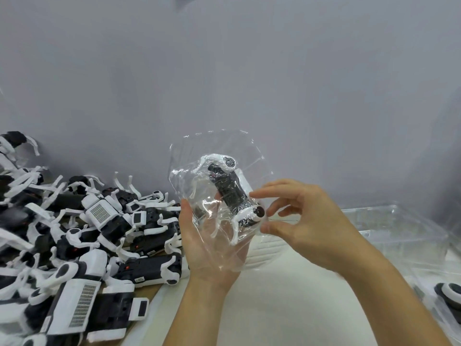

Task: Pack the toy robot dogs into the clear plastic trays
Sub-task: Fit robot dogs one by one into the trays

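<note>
Robot dog (pixel 230 193) is up in the air between both hands, wrapped in a clear bag (pixel 219 186), long axis running up and slightly away from the left palm. Left hand (pixel 207 245) cradles it from underneath, fingers curled round the bag; right hand (pixel 299 216) is just beside it, thumb and fingertips pinching the bag's edge. The clear trays (pixel 399 228) sit on the desk (pixel 287 308) behind and past the right hand, so I'd guess that's where it swings next. The pile of loose dogs (pixel 82 236) is out past the left hand.
</note>
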`<state>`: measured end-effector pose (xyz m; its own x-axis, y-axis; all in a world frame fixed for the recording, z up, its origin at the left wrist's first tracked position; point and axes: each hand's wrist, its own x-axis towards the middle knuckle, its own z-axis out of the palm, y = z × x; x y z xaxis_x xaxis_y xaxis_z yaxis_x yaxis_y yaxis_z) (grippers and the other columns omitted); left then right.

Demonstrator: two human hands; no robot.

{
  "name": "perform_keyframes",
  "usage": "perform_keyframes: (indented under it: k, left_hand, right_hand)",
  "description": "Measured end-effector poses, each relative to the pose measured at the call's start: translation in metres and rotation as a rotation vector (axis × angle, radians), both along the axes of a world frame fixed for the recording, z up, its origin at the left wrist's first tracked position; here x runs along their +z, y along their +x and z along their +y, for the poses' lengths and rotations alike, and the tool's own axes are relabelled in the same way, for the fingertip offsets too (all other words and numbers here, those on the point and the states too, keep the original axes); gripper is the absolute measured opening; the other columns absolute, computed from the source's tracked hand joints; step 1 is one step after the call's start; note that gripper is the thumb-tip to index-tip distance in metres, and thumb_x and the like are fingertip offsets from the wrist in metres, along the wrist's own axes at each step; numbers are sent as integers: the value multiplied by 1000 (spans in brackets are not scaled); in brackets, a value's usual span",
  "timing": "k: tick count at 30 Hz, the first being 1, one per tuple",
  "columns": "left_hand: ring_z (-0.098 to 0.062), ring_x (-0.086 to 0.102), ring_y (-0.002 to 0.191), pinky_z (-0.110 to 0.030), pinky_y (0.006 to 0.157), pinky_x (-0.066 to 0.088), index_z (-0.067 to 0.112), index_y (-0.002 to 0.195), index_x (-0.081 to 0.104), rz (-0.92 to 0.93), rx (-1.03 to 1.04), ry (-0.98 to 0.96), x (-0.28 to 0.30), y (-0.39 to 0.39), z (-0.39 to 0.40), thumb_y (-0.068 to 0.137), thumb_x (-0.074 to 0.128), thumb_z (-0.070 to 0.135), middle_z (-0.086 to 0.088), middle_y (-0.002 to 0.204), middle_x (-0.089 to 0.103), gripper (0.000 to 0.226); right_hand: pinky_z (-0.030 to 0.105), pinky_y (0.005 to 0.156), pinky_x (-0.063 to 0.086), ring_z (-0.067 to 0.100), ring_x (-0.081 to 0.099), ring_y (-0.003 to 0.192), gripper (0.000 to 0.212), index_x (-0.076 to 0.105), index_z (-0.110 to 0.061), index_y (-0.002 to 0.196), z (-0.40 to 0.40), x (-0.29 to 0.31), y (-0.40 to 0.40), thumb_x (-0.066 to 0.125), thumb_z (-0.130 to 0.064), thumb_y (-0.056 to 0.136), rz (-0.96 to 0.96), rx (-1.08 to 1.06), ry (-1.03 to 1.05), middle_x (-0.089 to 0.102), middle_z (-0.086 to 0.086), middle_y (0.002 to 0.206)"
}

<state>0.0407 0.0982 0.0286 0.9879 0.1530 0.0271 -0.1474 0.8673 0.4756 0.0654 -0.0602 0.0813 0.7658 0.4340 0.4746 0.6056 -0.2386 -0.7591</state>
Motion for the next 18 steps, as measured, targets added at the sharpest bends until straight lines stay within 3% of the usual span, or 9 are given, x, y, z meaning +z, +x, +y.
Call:
perform_keyframes:
  k: [4,7,11,16,18]
  left_hand:
    - [-41,67,109,-52,80,56,12,124,69,-42,-51,-5,-1,2,0,69,70,70,-17,124,68,80]
    - [-43,67,107,-55,76,57,14,117,73,2,-22,-7,-2,3,-1,58,79,68,-16,120,70,80]
    - [-43,69,103,-57,83,56,19,106,78,-13,-12,37,0,2,-2,47,85,66,-16,111,74,76]
    - [-41,68,107,-51,74,59,20,123,70,-27,-45,113,3,4,-3,57,78,68,-16,117,72,82]
    - [-43,65,112,-57,83,55,20,126,68,-13,-24,143,3,5,-3,64,74,68,-17,122,69,79]
  right_hand:
    - [25,83,52,7,66,86,46,73,-39,101,-1,-1,1,83,-4,74,-3,-16,-5,65,-23,107]
    - [29,84,53,8,66,87,45,73,-38,102,-1,-2,1,83,-4,74,-2,-25,-1,66,-20,107]
    - [28,84,52,7,65,90,45,72,-40,104,-4,-3,3,82,-8,75,12,-35,-25,66,-20,110]
    - [19,85,48,-6,55,106,62,58,-57,116,-10,-5,2,88,-35,66,82,27,-121,56,-27,119]
    - [13,85,44,-13,49,109,69,51,-62,118,-8,-9,2,89,-43,63,79,26,-182,48,-32,119]
